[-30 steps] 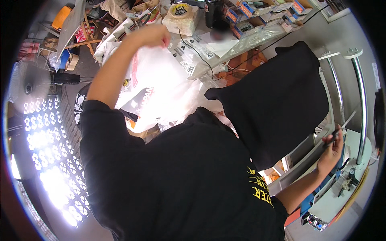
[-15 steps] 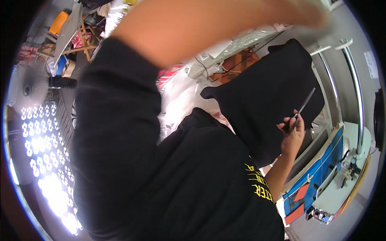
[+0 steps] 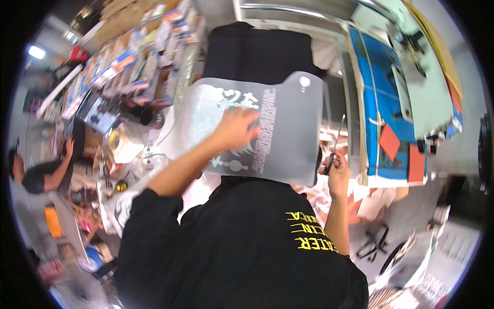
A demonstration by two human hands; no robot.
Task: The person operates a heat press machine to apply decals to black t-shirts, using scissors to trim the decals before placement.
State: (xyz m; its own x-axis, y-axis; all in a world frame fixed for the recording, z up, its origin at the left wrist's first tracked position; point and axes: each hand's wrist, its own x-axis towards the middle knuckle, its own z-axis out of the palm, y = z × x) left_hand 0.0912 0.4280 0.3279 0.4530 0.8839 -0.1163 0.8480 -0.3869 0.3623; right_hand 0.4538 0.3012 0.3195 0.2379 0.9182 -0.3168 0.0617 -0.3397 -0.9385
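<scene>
A large translucent transfer film sheet [image 3: 288, 134] with white lettering and shapes lies over a black T-shirt [image 3: 257, 54]. My left hand [image 3: 239, 129] rests on the sheet's printed middle, fingers spread and slightly blurred; a small dark patch shows beside the fingertips, too unclear to name. By the sheet's right edge, my right hand [image 3: 337, 167] grips dark-handled scissors [image 3: 338, 136], their slim blades pointing away from me. The sheet hides the lower part of the T-shirt.
To the right stands a pale press machine [image 3: 437, 77] beside a blue board [image 3: 373, 92] with red-orange pieces. Packed shelves [image 3: 149, 56] and a screen [image 3: 98, 113] fill the left. Another person [image 3: 46, 175] is at far left; a fan [image 3: 82, 291] stands lower left.
My left arm, earlier raised across the top of the view, has come down onto the film sheet, which now covers part of the T-shirt. The view has turned; the scissors remain in my right hand.
</scene>
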